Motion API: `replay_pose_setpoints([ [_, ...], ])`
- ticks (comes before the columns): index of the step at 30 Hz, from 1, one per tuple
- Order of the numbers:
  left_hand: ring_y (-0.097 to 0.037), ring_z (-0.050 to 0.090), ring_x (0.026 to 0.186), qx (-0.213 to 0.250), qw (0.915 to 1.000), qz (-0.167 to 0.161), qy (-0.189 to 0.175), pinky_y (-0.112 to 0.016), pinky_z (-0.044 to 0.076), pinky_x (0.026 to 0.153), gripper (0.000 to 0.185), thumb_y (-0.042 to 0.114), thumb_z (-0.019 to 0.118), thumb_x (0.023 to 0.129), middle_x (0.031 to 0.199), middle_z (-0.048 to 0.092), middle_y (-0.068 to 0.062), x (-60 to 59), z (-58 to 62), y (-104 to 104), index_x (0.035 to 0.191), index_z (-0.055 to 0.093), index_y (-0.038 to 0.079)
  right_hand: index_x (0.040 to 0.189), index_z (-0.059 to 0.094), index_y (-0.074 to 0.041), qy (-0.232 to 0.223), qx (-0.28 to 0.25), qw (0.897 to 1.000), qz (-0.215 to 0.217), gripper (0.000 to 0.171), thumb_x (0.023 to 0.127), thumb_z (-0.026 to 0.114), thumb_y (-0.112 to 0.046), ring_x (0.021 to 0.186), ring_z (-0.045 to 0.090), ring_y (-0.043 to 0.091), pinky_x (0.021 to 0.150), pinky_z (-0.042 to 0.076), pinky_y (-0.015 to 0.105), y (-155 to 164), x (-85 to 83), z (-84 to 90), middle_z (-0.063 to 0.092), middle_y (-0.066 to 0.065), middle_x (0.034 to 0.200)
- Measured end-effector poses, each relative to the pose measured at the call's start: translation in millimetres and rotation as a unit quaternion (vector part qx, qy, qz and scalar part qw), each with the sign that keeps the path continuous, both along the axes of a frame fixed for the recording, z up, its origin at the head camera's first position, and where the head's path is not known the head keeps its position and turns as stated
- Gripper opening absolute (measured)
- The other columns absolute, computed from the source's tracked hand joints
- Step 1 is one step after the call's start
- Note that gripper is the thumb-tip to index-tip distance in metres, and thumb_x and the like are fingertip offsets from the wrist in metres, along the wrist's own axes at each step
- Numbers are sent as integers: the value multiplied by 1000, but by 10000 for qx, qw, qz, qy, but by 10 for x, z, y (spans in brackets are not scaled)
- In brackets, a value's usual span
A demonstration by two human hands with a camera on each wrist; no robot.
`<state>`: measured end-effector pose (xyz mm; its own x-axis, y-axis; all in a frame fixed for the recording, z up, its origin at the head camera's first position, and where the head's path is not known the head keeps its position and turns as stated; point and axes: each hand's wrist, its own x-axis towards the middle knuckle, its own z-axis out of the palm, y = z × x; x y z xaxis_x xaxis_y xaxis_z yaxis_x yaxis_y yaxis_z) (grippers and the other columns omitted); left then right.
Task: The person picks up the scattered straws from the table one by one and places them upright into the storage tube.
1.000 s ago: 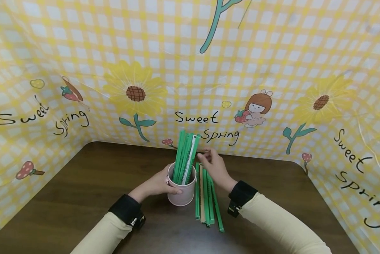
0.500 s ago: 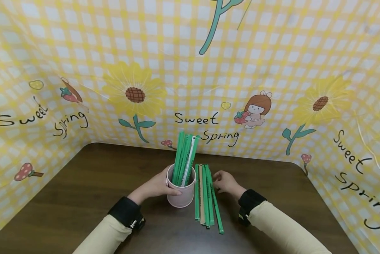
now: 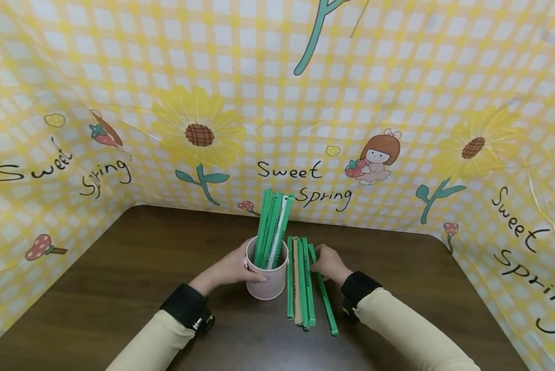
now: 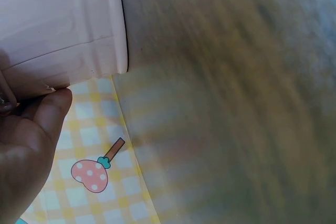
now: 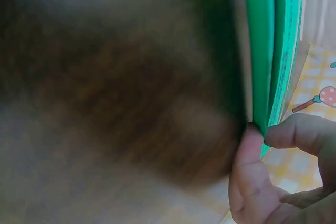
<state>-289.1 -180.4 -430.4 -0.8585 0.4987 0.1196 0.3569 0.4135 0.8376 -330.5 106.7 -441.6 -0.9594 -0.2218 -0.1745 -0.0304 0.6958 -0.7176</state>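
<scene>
A pale pink pail stands upright on the brown table. My left hand grips its left side, thumb across the front. Several long green wrapped sticks lean upright in the pail, with a white one among them. To the pail's right lies a row of green wrapped sticks with one tan stick. My right hand pinches the outermost green stick near its far end, thumb and forefinger at its edges in the right wrist view.
The dark wooden table runs back to a yellow checked cloth that rises behind and at both sides. In the left wrist view, the pail's wall fills the upper left corner.
My right hand has come down from beside the pail to the right end of the row. The outermost green stick has shifted right, apart from the others. My left hand stays on the pail.
</scene>
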Motion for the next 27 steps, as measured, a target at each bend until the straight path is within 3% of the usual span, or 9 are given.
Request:
replay_pose_setpoints([
  [5, -37, 48, 136, 3, 9999, 45, -117, -55, 40, 113, 112, 28, 90, 78, 152, 42, -25, 9, -8, 18, 159, 18, -1, 146, 41, 13, -85, -126, 9999, -79, 61, 93, 67, -4, 93, 68, 36, 70, 61, 41, 75, 29, 104, 56, 33, 135],
  [11, -38, 49, 136, 6, 10000, 42, -55, -54, 41, 112, 114, 29, 90, 78, 152, 42, -25, -3, -4, 8, 159, 17, -2, 147, 41, 11, 46, -449, 9988, -193, 54, 97, 58, -3, 99, 67, 38, 80, 61, 45, 153, 14, 407, 56, 32, 130],
  [17, -39, 50, 135, 20, 10000, 65, 9, -54, 41, 111, 112, 26, 89, 78, 150, 43, -27, -16, 9, -13, 159, 17, -3, 149, 40, 6, 500, -879, 9947, -181, 52, 99, 55, -2, 95, 63, 33, 81, 59, 48, 146, -29, 681, 58, 18, 106],
  [20, -39, 49, 135, -28, 10000, 64, -3, -55, 41, 111, 112, 27, 89, 79, 150, 43, -27, -16, 1, -11, 159, 17, -4, 151, 36, 3, 568, -1153, 9916, -152, 53, 102, 53, -3, 107, 59, 33, 81, 57, 42, 140, -36, 796, 54, 17, 114],
  [24, -39, 49, 136, -47, 10000, 18, -35, -56, 40, 112, 113, 29, 88, 80, 152, 41, -28, -8, -10, -8, 159, 15, -3, 150, 32, 4, 958, -1726, 9803, -108, 53, 102, 51, -3, 104, 55, 25, 75, 53, 30, 115, -34, 1010, 48, 22, 126],
  [27, -40, 48, 136, -7, 10000, 16, -49, -56, 40, 112, 113, 28, 89, 79, 152, 41, -28, -2, -12, -6, 160, 15, -3, 146, 34, 6, 1547, -2267, 9614, -194, 50, 100, 52, -1, 93, 53, 12, 70, 53, 21, 59, -13, 1219, 49, 19, 123],
])
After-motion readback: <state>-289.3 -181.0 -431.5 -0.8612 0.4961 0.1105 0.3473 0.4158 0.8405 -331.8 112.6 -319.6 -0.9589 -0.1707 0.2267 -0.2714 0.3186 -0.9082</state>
